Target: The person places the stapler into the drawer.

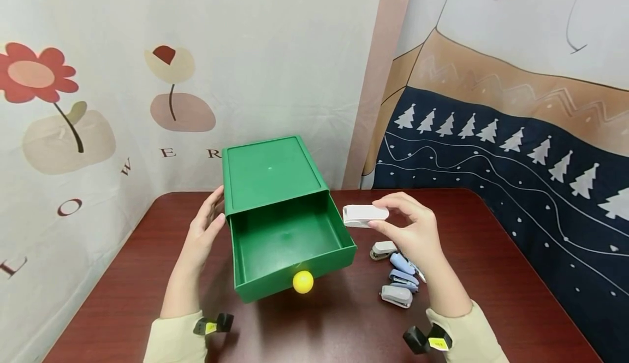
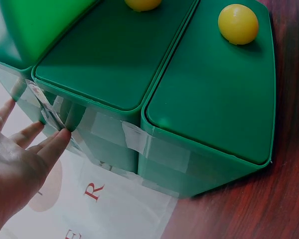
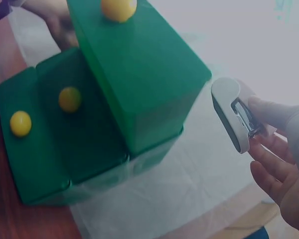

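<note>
A white stapler (image 1: pixel 365 215) is pinched between the thumb and fingers of my right hand (image 1: pixel 413 226), above the table and just right of the open drawer. In the right wrist view, the hinged stapler (image 3: pixel 228 112) shows its metal inner parts. A green cabinet (image 1: pixel 272 172) stands with its top drawer (image 1: pixel 295 243) pulled out, its yellow round knob (image 1: pixel 303 282) facing me. My left hand (image 1: pixel 203 226) is at the cabinet's left side. In the left wrist view, its extended fingertips (image 2: pixel 62 137) touch the taped side wall, near the top drawer's level.
Several staplers lie in a row on the red-brown table, right of the drawer: a whitish one (image 1: pixel 383 250), blue ones (image 1: pixel 403 277) and a grey one (image 1: pixel 397 296). Two lower drawers (image 2: pixel 209 84) are closed. A printed curtain (image 1: pixel 275 68) hangs behind the table.
</note>
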`<state>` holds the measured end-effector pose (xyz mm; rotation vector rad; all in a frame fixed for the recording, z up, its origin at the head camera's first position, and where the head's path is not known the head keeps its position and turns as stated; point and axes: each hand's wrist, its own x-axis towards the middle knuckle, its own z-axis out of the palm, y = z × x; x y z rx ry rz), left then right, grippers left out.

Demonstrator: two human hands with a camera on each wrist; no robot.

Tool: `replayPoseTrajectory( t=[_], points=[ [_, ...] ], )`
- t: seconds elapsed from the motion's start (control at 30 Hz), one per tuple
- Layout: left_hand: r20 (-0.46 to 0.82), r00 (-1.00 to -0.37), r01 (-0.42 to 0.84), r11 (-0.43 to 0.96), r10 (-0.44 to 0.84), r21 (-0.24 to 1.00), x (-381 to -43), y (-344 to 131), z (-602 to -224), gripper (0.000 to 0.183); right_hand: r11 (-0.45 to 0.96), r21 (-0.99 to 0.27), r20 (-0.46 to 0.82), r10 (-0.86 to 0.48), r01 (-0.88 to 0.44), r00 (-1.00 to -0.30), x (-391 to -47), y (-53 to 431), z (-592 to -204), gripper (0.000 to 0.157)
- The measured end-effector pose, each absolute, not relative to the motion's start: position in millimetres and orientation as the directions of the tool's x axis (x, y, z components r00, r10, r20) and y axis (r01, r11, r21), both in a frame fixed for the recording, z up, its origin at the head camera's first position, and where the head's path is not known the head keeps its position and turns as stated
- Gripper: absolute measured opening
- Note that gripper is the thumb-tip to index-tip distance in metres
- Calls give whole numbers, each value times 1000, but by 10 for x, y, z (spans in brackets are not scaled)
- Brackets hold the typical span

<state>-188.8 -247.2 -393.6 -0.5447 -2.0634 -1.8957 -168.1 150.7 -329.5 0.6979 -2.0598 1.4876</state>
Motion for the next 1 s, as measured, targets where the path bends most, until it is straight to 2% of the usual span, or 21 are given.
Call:
replayPoseTrajectory(
  t=[0.43, 0.63, 0.83, 1.0],
  points=[
    [474, -876, 478, 39, 85, 877, -1890, -2459, -3933, 52, 172, -692, 658, -250, -702, -710, -1702, 1110, -3157, 30],
    [473, -877, 478, 48, 86, 877, -1890, -2462, -3937, 52, 144, -719, 609, -341, -680, -716, -1652, 966, -3056, 27],
    [474, -877, 479, 54, 82, 876, -1894, -2464, -3941, 52, 125, -727, 582, -411, -675, -702, -1774, 942, -3197, 27],
    [476, -876, 481, 62, 81, 874, -1897, -2457, -3944, 52, 147, -751, 528, -452, -644, -719, -1887, 979, -3330, 28]
  ],
)
